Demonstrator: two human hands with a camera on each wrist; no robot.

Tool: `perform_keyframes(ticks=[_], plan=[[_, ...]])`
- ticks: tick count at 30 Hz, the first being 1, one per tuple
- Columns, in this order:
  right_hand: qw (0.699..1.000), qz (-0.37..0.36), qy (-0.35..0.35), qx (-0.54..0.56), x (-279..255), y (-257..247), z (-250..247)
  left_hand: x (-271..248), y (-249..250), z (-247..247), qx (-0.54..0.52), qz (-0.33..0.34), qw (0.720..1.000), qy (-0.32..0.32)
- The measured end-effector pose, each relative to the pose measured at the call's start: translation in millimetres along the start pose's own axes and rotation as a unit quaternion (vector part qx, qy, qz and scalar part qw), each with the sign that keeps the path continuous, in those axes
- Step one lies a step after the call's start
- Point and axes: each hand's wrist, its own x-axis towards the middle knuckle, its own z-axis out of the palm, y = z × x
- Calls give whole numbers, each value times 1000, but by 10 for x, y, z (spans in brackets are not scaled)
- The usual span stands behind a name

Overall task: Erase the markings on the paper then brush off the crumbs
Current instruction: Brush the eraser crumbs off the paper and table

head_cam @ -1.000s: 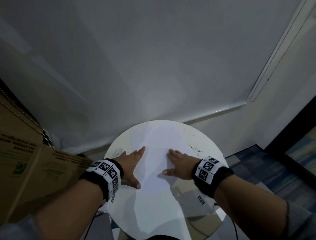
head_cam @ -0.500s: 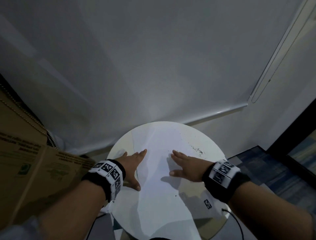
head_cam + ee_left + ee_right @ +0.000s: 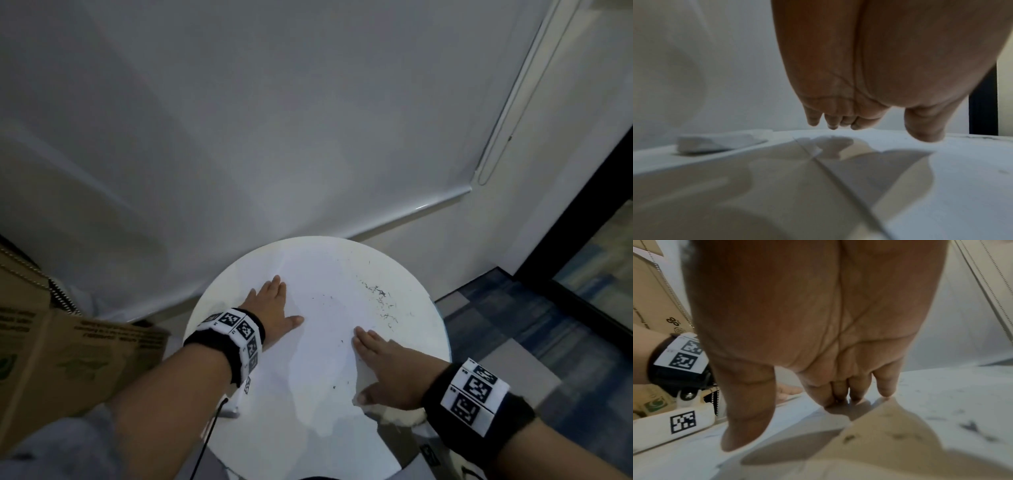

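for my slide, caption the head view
Both hands, left and right, flat on paper; eraser crumbs scattered on its right.

Each forearm is bare down to a broad black fabric wristband [image 3: 228, 339] faced with white tiles printed with black square-code markers; the right one [image 3: 478, 397] matches. A grey sleeve [image 3: 51, 448] bunches up near the left elbow. Under the left band hang a short beaded metal chain [image 3: 714, 400] and a thin black cable [image 3: 209, 435].
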Motion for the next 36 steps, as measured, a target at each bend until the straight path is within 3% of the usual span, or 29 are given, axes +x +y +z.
perform_keyframes(ticks=[6,15,17,20,23,25,31,33,36], plan=[[1000,2,5,28,2,4,19,83,187,35,42,-6,999,-28],[1000,2,3,27,5,3,14,15,537,30,52,172,981,-72],[1000,0,4,30,-3,9,13,18,530,-31,0,190,981,-39],[999,-6,7,33,-9,20,23,98,398,-93,-44,118,992,25],[999,-8,10,33,4,25,34,166,290,-46,-16,2,1000,0],[999,-8,9,35,6,21,34,175,320,12,5,-10,1000,-17],[1000,-6,7,26,-8,15,29,165,687,-42,55,132,988,-60],[1000,-4,5,27,-11,18,22,143,730,-80,25,178,981,-70],[1000,-4,1,30,-19,13,9,100,572,-151,-44,156,987,-11]])
